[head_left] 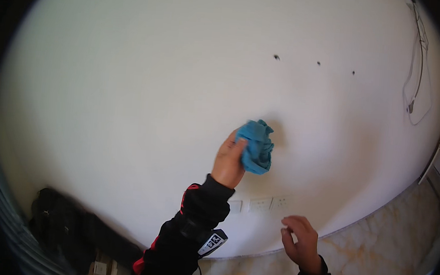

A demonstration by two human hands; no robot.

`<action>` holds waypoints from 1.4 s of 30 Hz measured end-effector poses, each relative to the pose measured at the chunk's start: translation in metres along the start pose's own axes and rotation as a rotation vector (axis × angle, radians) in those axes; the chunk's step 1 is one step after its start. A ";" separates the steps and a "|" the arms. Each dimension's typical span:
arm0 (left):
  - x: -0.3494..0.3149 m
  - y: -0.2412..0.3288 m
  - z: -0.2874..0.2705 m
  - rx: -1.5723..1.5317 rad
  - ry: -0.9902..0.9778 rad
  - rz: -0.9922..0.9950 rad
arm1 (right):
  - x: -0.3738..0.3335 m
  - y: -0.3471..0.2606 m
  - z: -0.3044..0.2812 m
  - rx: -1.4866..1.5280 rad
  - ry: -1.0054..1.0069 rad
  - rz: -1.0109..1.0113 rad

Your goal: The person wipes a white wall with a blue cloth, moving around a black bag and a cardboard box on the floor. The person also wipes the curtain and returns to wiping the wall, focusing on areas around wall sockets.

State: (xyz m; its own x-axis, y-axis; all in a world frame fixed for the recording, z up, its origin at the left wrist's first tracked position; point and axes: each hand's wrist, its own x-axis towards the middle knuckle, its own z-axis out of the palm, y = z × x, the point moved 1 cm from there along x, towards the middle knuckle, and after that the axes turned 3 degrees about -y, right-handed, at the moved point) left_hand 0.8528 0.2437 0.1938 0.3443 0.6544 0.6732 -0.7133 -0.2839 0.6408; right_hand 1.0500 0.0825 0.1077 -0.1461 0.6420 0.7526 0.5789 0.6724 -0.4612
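A crumpled blue cloth (258,146) is bunched in my left hand (229,161), which is raised in front of the white wall (131,89). The thumb presses on the cloth's near side and the other fingers are mostly hidden behind it. Whether the cloth touches the wall I cannot tell. Lower and to the right, my right hand (302,243) is held in the air with its fingers loosely bent, a gap between thumb and forefinger, and nothing in it.
Wall sockets (261,205) sit below the cloth. Three dark holes mark the upper wall. Cables (415,75) hang at the far right. Black bags (65,229) and cardboard boxes (100,268) lie at lower left, beside a grey curtain-like surface. The floor (361,252) looks like marble.
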 end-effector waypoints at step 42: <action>-0.276 -0.063 -0.116 0.437 0.558 -0.783 | 0.124 0.108 0.125 -0.283 0.457 0.011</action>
State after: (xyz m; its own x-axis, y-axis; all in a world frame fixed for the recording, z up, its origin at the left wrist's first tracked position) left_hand 0.7322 0.1623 -0.0754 0.2052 0.9621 -0.1795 -0.0934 0.2019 0.9750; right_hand 0.9939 0.2812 0.0925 0.1886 0.3804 0.9054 0.7814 0.5002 -0.3730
